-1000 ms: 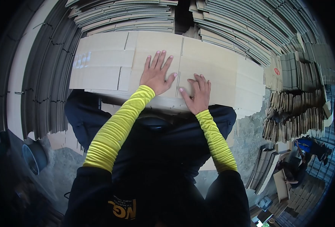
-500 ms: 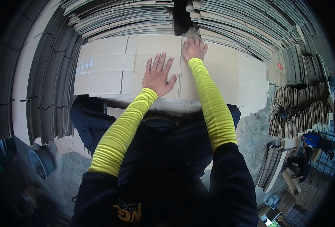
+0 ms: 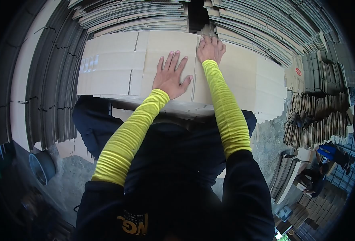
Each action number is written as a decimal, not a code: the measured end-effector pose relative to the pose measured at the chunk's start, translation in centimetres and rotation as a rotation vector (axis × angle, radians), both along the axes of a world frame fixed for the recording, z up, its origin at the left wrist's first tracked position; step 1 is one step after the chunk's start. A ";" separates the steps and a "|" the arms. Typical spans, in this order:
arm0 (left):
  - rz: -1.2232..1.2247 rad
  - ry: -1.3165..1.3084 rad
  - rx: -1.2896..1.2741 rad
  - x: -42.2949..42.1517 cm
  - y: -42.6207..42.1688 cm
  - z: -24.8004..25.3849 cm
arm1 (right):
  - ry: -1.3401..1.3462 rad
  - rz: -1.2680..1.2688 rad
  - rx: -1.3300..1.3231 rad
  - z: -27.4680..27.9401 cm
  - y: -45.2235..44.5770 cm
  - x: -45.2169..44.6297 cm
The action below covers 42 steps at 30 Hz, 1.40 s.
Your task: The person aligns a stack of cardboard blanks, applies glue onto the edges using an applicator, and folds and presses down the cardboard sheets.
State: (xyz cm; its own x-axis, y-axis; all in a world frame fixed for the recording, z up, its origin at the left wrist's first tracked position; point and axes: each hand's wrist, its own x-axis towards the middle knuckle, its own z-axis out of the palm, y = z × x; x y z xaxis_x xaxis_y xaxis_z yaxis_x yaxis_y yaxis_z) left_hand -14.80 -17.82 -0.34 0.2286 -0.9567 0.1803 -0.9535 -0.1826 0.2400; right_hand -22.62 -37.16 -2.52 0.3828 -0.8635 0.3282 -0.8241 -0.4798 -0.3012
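Observation:
A flat, slotted cardboard sheet (image 3: 233, 78) lies across the top of a stack in front of my lap, with a crease running front to back near its middle. My left hand (image 3: 171, 79) rests palm down on the sheet, left of the crease, fingers spread. Just right of that crease, my right hand (image 3: 210, 50) lies at the sheet's far edge. Its fingers are apart and slightly bent; whether the fingertips hook over the edge I cannot tell. Both hands touch the cardboard without visibly gripping anything.
Tall cardboard stacks (image 3: 137, 18) stand beyond the sheet, with more cardboard (image 3: 55, 80) on the left. Bundled cardboard (image 3: 316, 120) is at right. A grey tub (image 3: 42, 168) sits on the floor at lower left. Other people (image 3: 312, 180) are at lower right.
The view has shifted slightly, so the sheet and hands sit a little higher in it. Both hands keep their places on the cardboard. A person at lower right has changed posture.

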 end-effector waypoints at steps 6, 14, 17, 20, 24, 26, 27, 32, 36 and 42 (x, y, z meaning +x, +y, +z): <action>-0.005 -0.006 0.002 0.0 0.0 0.0 | 0.023 0.006 -0.009 -0.1 -0.1 0.0; 0.000 0.006 -0.005 -0.1 0.0 0.0 | -0.225 0.031 -0.083 -0.5 0.6 -0.8; -0.002 0.040 -0.003 0.1 0.0 0.0 | -0.420 0.122 0.015 1.1 5.4 -5.3; -0.008 0.040 0.003 0.0 0.1 -0.1 | -0.353 -0.007 0.206 1.5 12.5 -10.2; -0.022 0.021 0.001 0.1 0.2 -0.2 | -0.123 -0.040 0.275 1.5 18.5 -11.9; -0.042 0.003 -0.009 0.0 0.0 -0.6 | -0.069 -0.038 0.324 1.4 19.1 -11.6; -0.035 0.000 -0.028 0.0 0.0 -0.7 | -0.085 -0.059 0.317 1.3 19.2 -11.5; -0.028 0.017 -0.044 -0.1 -0.8 1.0 | -0.111 -0.071 0.346 0.9 19.4 -11.2; -0.037 -0.011 -0.052 0.0 -4.5 0.1 | -0.150 -0.077 0.379 0.5 19.5 -11.2; -0.144 -0.031 -0.171 0.1 -12.4 2.1 | -0.161 -0.076 0.418 0.9 19.4 -11.2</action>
